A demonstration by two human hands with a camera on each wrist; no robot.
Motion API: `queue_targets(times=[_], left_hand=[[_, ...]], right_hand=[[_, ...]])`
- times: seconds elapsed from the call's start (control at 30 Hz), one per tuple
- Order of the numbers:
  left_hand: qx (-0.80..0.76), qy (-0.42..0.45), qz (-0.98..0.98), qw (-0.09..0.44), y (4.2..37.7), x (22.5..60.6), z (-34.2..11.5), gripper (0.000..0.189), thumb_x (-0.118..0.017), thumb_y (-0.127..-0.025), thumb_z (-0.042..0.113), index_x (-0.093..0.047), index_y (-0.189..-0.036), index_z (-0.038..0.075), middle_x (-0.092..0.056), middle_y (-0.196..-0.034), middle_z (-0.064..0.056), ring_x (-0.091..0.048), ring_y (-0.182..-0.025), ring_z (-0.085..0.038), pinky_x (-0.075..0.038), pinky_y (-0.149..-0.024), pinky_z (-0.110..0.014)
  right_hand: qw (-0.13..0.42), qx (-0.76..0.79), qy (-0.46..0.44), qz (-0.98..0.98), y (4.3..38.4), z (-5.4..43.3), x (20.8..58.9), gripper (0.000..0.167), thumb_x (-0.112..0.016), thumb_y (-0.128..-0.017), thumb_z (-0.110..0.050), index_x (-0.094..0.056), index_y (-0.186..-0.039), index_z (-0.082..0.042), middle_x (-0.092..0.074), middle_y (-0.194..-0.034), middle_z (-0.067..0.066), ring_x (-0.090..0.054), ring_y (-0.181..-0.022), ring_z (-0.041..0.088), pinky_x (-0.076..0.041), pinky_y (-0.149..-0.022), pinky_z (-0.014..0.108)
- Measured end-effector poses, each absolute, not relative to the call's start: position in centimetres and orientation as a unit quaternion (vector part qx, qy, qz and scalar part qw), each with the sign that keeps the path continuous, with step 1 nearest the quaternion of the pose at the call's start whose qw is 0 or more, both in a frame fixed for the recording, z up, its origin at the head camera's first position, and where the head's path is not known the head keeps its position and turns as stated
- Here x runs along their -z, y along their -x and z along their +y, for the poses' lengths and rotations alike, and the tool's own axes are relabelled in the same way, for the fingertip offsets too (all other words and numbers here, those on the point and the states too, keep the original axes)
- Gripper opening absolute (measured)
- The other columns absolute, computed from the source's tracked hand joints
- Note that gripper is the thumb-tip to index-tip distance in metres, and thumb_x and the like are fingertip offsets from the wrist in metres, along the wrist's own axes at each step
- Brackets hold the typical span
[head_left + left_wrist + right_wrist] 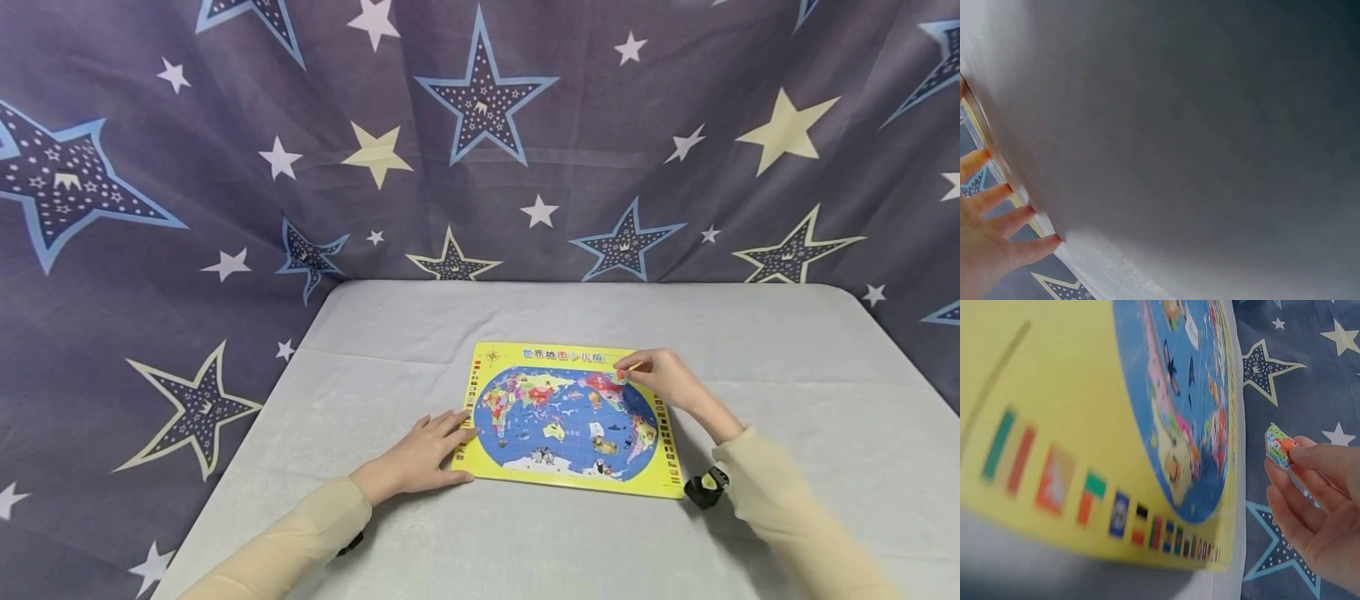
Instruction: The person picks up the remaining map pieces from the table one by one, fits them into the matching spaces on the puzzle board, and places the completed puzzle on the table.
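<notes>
A yellow-bordered world map puzzle board (637, 487) lies flat on the grey-covered table, its blue oval map printed with continents and animals. At the board's left edge, my left hand (420, 457) rests with fingers spread and fairly straight, the fingertips touching the border; the left wrist view shows these fingers (999, 199) along the rim. Over the map's upper right, my right hand (667, 379) pinches a small map puzzle piece (1279, 447) between thumb and fingers. Green, orange and blue patches show on the piece, partly covered by the thumb.
The grey cloth-covered table (360, 367) extends around the board. Behind it and at the left hangs a dark curtain (525, 183) printed with stars. A black wrist device (707, 487) sits at the right sleeve, close to the board's lower right corner.
</notes>
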State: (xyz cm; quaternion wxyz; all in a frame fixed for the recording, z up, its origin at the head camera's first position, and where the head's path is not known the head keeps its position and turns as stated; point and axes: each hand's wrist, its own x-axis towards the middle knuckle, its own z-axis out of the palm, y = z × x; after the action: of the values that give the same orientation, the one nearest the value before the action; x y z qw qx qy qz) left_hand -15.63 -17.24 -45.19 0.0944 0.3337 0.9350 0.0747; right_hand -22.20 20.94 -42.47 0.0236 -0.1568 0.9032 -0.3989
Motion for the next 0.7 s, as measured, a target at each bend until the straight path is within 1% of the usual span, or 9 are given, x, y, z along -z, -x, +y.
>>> queue_targets(times=[0.13, 0.3, 0.4, 0.5, 0.6, 0.7], left_hand=[[-0.076, -0.333, 0.935, 0.093, 15.6, 45.2, -17.2, 0.067, -0.049, -0.080, 0.059, -0.040, -0.134, 0.019, -0.026, -0.143, -0.008, -0.025, -0.129, -0.031, -0.023, -0.098, -0.056], [-0.076, -0.330, 0.936, 0.098, 15.6, 45.2, -17.2, 0.067, -0.048, -0.081, 0.059, -0.040, -0.135, 0.020, -0.025, -0.144, -0.008, -0.024, -0.130, -0.030, -0.022, -0.098, -0.055], [-0.076, -0.329, 0.936, 0.098, 15.6, 45.2, -17.2, 0.067, -0.048, -0.081, 0.059, -0.040, -0.135, 0.020, -0.025, -0.143, -0.008, -0.024, -0.129, -0.030, -0.022, -0.099, -0.055], [-0.076, -0.328, 0.936, 0.098, 15.7, 45.3, -17.2, 0.067, -0.047, -0.081, 0.060, -0.040, -0.134, 0.020, -0.025, -0.143, -0.008, -0.025, -0.129, -0.030, -0.022, -0.099, -0.055], [-0.074, -0.328, 0.937, 0.097, 15.7, 45.3, -17.2, 0.067, -0.047, -0.081, 0.060, -0.040, -0.135, 0.020, -0.025, -0.143, -0.008, -0.025, -0.129, -0.030, -0.022, -0.099, -0.055], [-0.073, -0.330, 0.937, 0.095, 15.7, 45.3, -17.2, 0.067, -0.047, -0.081, 0.060, -0.040, -0.134, 0.020, -0.026, -0.143, -0.008, -0.025, -0.129, -0.030, -0.023, -0.098, -0.055]], right_hand=[[0.022, 0.401, 0.169, 0.900, 22.4, 20.0, 42.4, 0.017, -0.057, -0.084, -0.001, -0.065, -0.098, 0.005, -0.062, -0.099, 0.020, -0.059, -0.076, 0.025, -0.049, -0.066, 0.031], [0.038, 0.421, 0.178, 0.889, 22.5, 18.8, 42.4, 0.019, -0.056, -0.084, 0.001, -0.064, -0.099, 0.007, -0.062, -0.100, 0.021, -0.060, -0.073, 0.026, -0.050, -0.062, 0.033], [0.041, 0.428, 0.184, 0.884, 22.6, 18.0, 42.4, 0.019, -0.056, -0.083, 0.001, -0.064, -0.099, 0.007, -0.062, -0.100, 0.021, -0.061, -0.072, 0.026, -0.050, -0.058, 0.031], [0.043, 0.427, 0.190, 0.883, 22.6, 17.2, 42.4, 0.019, -0.056, -0.084, 0.001, -0.064, -0.099, 0.007, -0.062, -0.097, 0.020, -0.061, -0.067, 0.026, -0.047, -0.053, 0.027], [0.048, 0.427, 0.194, 0.882, 22.7, 16.4, 42.4, 0.019, -0.054, -0.084, 0.001, -0.064, -0.100, 0.006, -0.062, -0.099, 0.020, -0.057, -0.061, 0.025, -0.043, -0.048, 0.024], [0.063, 0.432, 0.200, 0.877, 22.7, 15.6, 42.5, 0.021, -0.052, -0.085, 0.001, -0.064, -0.102, 0.005, -0.062, -0.099, 0.019, -0.055, -0.057, 0.025, -0.041, -0.044, 0.025]])
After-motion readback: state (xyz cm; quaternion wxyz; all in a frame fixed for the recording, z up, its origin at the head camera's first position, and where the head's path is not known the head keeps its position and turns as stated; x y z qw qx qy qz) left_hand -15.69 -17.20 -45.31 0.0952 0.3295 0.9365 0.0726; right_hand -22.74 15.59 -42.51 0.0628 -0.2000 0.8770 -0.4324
